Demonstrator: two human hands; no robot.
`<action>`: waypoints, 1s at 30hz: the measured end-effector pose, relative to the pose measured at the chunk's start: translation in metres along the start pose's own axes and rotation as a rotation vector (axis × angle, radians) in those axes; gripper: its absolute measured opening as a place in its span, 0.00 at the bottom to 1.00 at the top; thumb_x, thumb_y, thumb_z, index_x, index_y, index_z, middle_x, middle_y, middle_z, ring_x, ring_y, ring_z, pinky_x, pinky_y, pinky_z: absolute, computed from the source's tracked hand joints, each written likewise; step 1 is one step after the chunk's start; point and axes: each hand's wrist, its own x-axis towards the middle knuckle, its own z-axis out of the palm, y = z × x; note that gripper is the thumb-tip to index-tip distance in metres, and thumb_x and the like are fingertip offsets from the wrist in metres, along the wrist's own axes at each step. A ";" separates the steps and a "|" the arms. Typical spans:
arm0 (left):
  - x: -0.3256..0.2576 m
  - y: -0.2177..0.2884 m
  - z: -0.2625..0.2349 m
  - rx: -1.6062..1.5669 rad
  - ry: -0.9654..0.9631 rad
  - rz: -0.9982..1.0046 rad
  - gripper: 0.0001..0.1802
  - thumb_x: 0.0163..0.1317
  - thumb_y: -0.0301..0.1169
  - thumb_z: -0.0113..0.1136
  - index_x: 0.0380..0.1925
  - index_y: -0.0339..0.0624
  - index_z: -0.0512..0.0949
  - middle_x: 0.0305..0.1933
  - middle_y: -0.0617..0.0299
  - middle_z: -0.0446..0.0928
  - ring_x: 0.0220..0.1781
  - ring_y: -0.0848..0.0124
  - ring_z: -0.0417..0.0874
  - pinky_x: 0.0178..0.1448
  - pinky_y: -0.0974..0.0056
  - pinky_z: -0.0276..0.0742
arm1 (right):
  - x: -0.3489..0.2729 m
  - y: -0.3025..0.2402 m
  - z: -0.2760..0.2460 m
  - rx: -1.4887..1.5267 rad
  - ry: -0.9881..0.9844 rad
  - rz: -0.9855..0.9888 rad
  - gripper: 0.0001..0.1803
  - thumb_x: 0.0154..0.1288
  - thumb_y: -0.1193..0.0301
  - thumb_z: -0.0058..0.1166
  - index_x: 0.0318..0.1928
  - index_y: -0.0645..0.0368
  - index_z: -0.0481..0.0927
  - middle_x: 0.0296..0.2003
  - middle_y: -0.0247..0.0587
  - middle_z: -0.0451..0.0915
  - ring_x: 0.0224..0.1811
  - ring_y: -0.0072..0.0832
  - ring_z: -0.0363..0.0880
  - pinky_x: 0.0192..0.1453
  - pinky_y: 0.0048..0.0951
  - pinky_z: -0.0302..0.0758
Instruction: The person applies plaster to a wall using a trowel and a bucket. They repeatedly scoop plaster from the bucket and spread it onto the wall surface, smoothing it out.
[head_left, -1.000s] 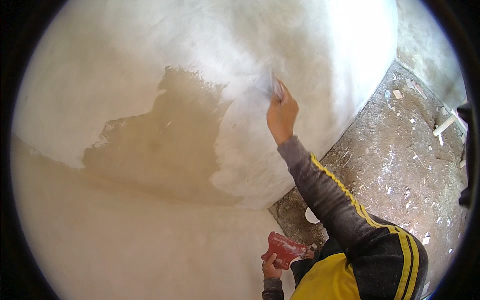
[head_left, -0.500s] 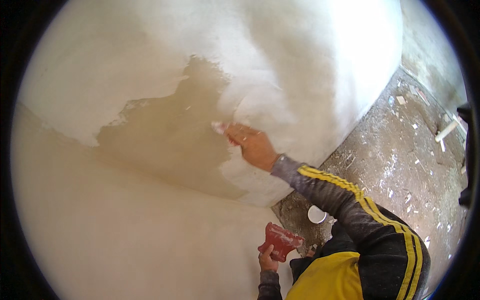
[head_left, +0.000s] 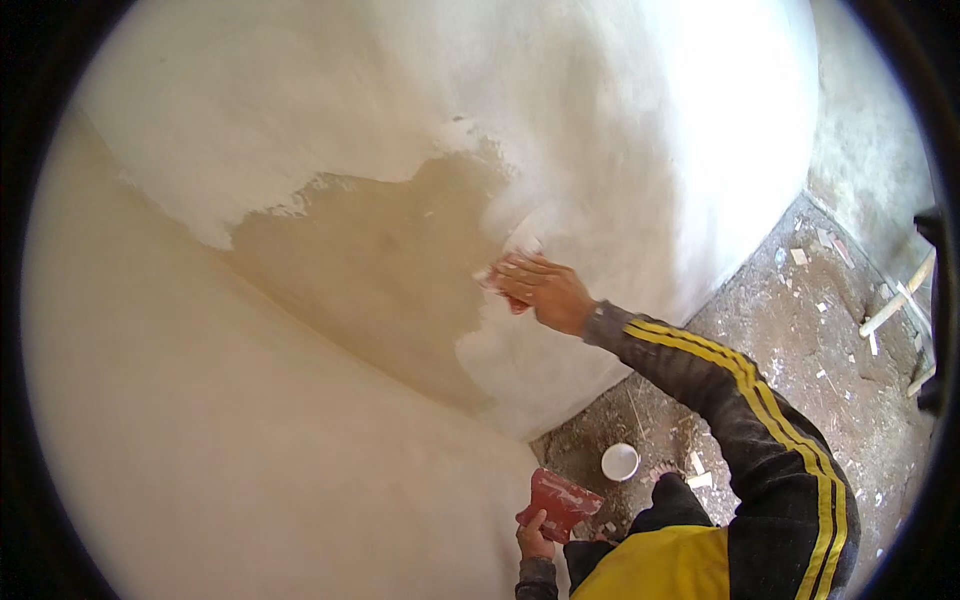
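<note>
Head view, looking down along a wall (head_left: 620, 120) being skimmed with white plaster.

Right hand (head_left: 545, 290) pressed flat to the wall, grip clenched on a small putty knife (head_left: 500, 272), its pale blade just showing past the fingertips at the edge of the wet white coat. Directly left of that grip: a bare tan patch (head_left: 380, 270), ragged along its top edge, not yet covered. Above and to the right of the grip: fresh white plaster spread wide. Below the grip: a further white band running down to the wall's foot.

Left hand (head_left: 535, 540) low and near the body, grip closed on a red hawk board (head_left: 562, 500), smeared with a little white. Just right of that grip, on the floor: a small white cup (head_left: 620, 461). Farther right: dusty concrete floor (head_left: 800, 340) littered with chips and a stick.

Judged by coverage: well over half of this stretch coated; the tan patch and the cream wall face to the left remaining.
</note>
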 end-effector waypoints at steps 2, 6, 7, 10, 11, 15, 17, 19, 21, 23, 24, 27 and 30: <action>0.000 0.003 0.004 0.094 -0.017 0.115 0.18 0.68 0.30 0.60 0.56 0.34 0.76 0.53 0.54 0.82 0.56 0.59 0.83 0.63 0.52 0.79 | -0.001 0.011 -0.023 0.023 0.255 0.088 0.32 0.60 0.82 0.54 0.66 0.48 0.77 0.64 0.39 0.78 0.66 0.37 0.77 0.68 0.37 0.75; -0.002 -0.003 0.000 -0.196 0.031 0.010 0.19 0.64 0.28 0.62 0.54 0.34 0.77 0.50 0.53 0.83 0.51 0.58 0.86 0.57 0.50 0.83 | 0.073 0.045 -0.096 -0.077 0.621 0.169 0.31 0.61 0.85 0.48 0.63 0.45 0.79 0.54 0.40 0.84 0.49 0.41 0.85 0.51 0.38 0.83; -0.003 -0.006 -0.004 -0.194 0.040 -0.011 0.19 0.64 0.28 0.62 0.54 0.33 0.77 0.51 0.52 0.83 0.51 0.57 0.85 0.57 0.49 0.83 | 0.097 0.050 -0.110 -0.118 0.698 0.147 0.30 0.62 0.83 0.49 0.62 0.45 0.80 0.53 0.39 0.85 0.47 0.42 0.86 0.50 0.39 0.83; -0.006 -0.017 -0.018 -0.203 0.058 -0.028 0.20 0.64 0.28 0.62 0.55 0.34 0.77 0.52 0.53 0.83 0.52 0.56 0.85 0.57 0.47 0.83 | 0.146 0.041 -0.124 -0.158 0.690 0.034 0.25 0.63 0.79 0.50 0.59 0.46 0.82 0.49 0.38 0.86 0.43 0.44 0.86 0.47 0.40 0.83; -0.006 -0.021 -0.021 -0.210 0.059 -0.024 0.20 0.64 0.28 0.62 0.55 0.34 0.77 0.53 0.53 0.82 0.52 0.55 0.85 0.57 0.47 0.83 | 0.150 0.030 -0.118 -0.164 0.598 0.081 0.25 0.63 0.78 0.51 0.60 0.46 0.81 0.51 0.38 0.86 0.45 0.42 0.85 0.47 0.40 0.83; -0.002 -0.032 -0.016 -0.302 0.074 -0.126 0.22 0.64 0.30 0.63 0.58 0.36 0.76 0.56 0.55 0.82 0.53 0.54 0.84 0.58 0.46 0.81 | 0.111 -0.025 -0.062 -0.308 0.276 -0.032 0.22 0.67 0.71 0.56 0.61 0.48 0.78 0.68 0.39 0.74 0.68 0.38 0.74 0.59 0.44 0.79; 0.002 -0.036 -0.008 -0.344 0.064 -0.088 0.22 0.64 0.30 0.63 0.58 0.36 0.76 0.56 0.55 0.82 0.53 0.54 0.84 0.58 0.46 0.81 | 0.075 -0.043 -0.039 -0.174 -0.034 -0.026 0.23 0.66 0.70 0.57 0.61 0.49 0.77 0.67 0.40 0.74 0.70 0.37 0.71 0.59 0.41 0.79; 0.006 -0.036 -0.002 -0.374 0.061 -0.057 0.22 0.64 0.30 0.63 0.58 0.37 0.76 0.56 0.55 0.82 0.54 0.54 0.84 0.58 0.46 0.81 | 0.052 -0.044 -0.034 0.007 -0.239 0.016 0.26 0.64 0.76 0.57 0.64 0.49 0.78 0.62 0.44 0.80 0.63 0.37 0.81 0.57 0.37 0.81; 0.009 -0.035 -0.002 -0.394 0.058 -0.033 0.22 0.64 0.30 0.63 0.58 0.37 0.76 0.56 0.56 0.82 0.54 0.54 0.84 0.58 0.46 0.81 | 0.055 -0.038 -0.046 0.093 -0.145 0.029 0.25 0.65 0.76 0.54 0.63 0.50 0.78 0.57 0.41 0.83 0.58 0.37 0.83 0.55 0.38 0.81; 0.010 -0.034 -0.007 -0.412 0.050 -0.011 0.23 0.64 0.30 0.63 0.59 0.37 0.75 0.56 0.56 0.82 0.54 0.54 0.84 0.58 0.46 0.81 | 0.080 -0.036 -0.068 0.037 0.139 0.005 0.24 0.66 0.77 0.51 0.62 0.51 0.79 0.55 0.41 0.84 0.56 0.38 0.84 0.55 0.38 0.81; 0.008 -0.034 -0.010 -0.418 0.038 0.007 0.23 0.64 0.30 0.63 0.59 0.37 0.75 0.56 0.56 0.82 0.54 0.54 0.84 0.58 0.46 0.81 | 0.100 -0.035 -0.087 -0.059 0.363 -0.048 0.24 0.66 0.79 0.50 0.61 0.51 0.80 0.55 0.42 0.84 0.56 0.39 0.84 0.56 0.38 0.81; 0.007 -0.033 -0.020 -0.443 -0.001 0.071 0.23 0.65 0.30 0.62 0.59 0.37 0.75 0.57 0.56 0.82 0.55 0.54 0.84 0.59 0.46 0.81 | 0.161 -0.021 -0.131 -0.082 0.657 0.088 0.26 0.63 0.84 0.46 0.59 0.51 0.81 0.54 0.42 0.84 0.56 0.40 0.84 0.57 0.37 0.82; 0.004 -0.033 -0.021 -0.477 -0.086 0.149 0.23 0.65 0.30 0.62 0.60 0.38 0.75 0.57 0.56 0.82 0.55 0.54 0.83 0.59 0.46 0.80 | 0.178 -0.009 -0.130 -0.113 0.604 -0.039 0.23 0.60 0.82 0.50 0.55 0.50 0.82 0.53 0.38 0.85 0.51 0.40 0.84 0.48 0.40 0.82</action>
